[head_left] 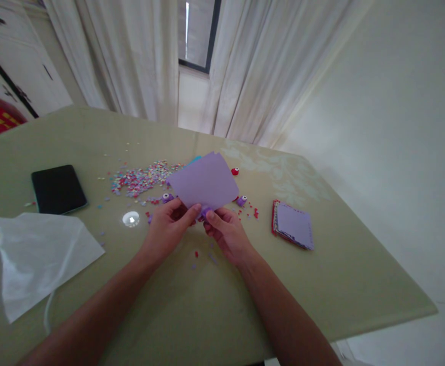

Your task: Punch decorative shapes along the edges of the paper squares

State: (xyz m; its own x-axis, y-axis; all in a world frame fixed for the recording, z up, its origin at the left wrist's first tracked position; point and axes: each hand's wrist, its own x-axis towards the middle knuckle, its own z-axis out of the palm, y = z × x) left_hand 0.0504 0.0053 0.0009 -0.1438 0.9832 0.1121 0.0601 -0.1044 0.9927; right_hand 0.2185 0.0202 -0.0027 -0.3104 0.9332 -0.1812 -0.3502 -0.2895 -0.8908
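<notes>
A sheet of purple paper [205, 180] is held up at a tilt over the table. My left hand [167, 223] pinches its near left edge, fingers closed. At the near corner, my right hand [228, 231] is closed on a small purple paper punch [204, 210], mostly covered by my thumbs. Just behind my hands sit a purple piece with round eyes [167, 197] on the left and a similar purple one [241, 201] on the right. Farther back lies a red piece with an eye [235, 171]. A blue thing [195, 159] is mostly hidden behind the paper.
Colourful paper confetti [146, 178] is heaped behind my left hand. A stack of notched paper squares [294, 223] lies at the right. To the left are a dark tablet or phone [58, 189], a white cloth-like mask [39, 259] and a round shiny disc [131, 219]. Curtains hang beyond the table.
</notes>
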